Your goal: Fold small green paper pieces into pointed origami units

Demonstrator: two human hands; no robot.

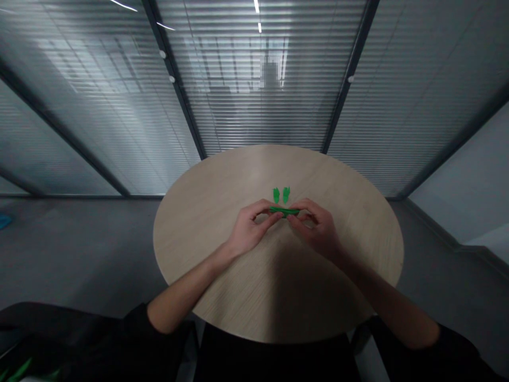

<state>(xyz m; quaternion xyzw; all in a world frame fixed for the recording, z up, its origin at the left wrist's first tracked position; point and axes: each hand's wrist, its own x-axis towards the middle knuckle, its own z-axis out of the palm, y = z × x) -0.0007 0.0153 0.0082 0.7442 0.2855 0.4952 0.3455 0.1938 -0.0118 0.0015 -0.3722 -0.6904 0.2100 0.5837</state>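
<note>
Both my hands meet over the middle of a round light-wood table (222, 185). My left hand (250, 228) and my right hand (316, 228) each pinch an end of a small flat green piece (284, 211), which looks like folded paper, held just above the tabletop. Their fingers are curled and closed round it. Just beyond the hands, two small green folded shapes (281, 194) sit side by side on the table. Dark sleeves cover my arms near the bottom of the view.
A wall of glass panels with horizontal blinds (258, 79) and dark frames stands right behind the table. Grey floor lies to the left and right. Something green (16, 371) shows at the bottom left corner, and a blue item (3, 220) at the left edge.
</note>
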